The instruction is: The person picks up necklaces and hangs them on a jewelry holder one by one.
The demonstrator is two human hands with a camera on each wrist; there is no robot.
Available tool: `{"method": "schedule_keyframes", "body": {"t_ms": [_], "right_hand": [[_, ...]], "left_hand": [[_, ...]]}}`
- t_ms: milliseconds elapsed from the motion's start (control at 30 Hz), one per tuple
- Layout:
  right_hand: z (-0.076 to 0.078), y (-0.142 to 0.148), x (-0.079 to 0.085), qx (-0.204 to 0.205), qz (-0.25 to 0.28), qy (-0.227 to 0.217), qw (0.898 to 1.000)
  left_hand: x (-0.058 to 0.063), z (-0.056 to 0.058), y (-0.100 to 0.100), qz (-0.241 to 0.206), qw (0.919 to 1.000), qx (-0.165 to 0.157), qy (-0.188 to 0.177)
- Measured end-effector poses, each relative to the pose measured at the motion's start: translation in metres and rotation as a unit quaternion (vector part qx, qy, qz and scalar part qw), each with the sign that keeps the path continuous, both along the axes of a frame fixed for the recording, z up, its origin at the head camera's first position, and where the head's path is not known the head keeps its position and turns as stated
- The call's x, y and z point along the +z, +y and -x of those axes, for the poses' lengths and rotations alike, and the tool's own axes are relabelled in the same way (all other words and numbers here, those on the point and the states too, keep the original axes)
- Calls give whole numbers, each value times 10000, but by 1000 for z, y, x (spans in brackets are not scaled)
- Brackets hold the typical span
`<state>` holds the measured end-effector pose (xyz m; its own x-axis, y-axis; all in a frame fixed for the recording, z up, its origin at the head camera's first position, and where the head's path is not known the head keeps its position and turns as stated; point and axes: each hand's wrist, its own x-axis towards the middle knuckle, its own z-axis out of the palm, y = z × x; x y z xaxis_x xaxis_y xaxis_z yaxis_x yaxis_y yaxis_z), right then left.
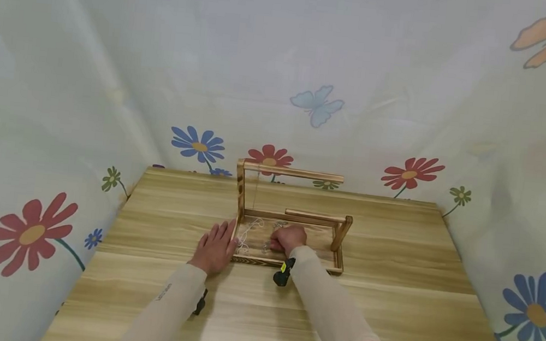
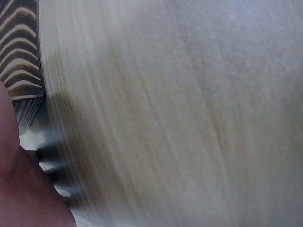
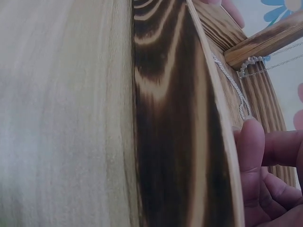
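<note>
Head view: silvery chain (image 1: 280, 225) lying in wooden stand's (image 1: 318, 239) tray, on surface (image 1: 393, 259). Left hand (image 1: 216, 247) lying flat, fingers straight, touching stand's left end, gripping nothing. Left sleeve (image 1: 166, 303) carrying small print, unreadable; yellow label (image 1: 284, 267) on right wrist device showing no legible text.

Left wrist view: stand's dark-grained corner appearing beside left hand.

Right wrist view: right hand (image 3: 265, 175) curling, thumb and finger apparently pinching chain. Judging chain light, limp, slippery, tangle-prone; hold best at 1 end.

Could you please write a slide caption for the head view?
Left hand on the table beside a wooden stand; right hand, fingers curled, over the stand's tray among pale strands.
</note>
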<state>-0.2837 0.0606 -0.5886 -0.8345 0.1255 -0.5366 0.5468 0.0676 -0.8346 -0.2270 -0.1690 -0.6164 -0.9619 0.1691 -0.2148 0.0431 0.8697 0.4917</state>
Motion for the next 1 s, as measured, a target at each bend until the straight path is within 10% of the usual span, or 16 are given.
{"method": "schedule_keyframes", "body": {"t_ms": [1000], "right_hand": [[-2, -11, 3, 586, -1632, 447, 9838]], "left_hand": [[22, -10, 7, 240, 9997, 67, 32]]}}
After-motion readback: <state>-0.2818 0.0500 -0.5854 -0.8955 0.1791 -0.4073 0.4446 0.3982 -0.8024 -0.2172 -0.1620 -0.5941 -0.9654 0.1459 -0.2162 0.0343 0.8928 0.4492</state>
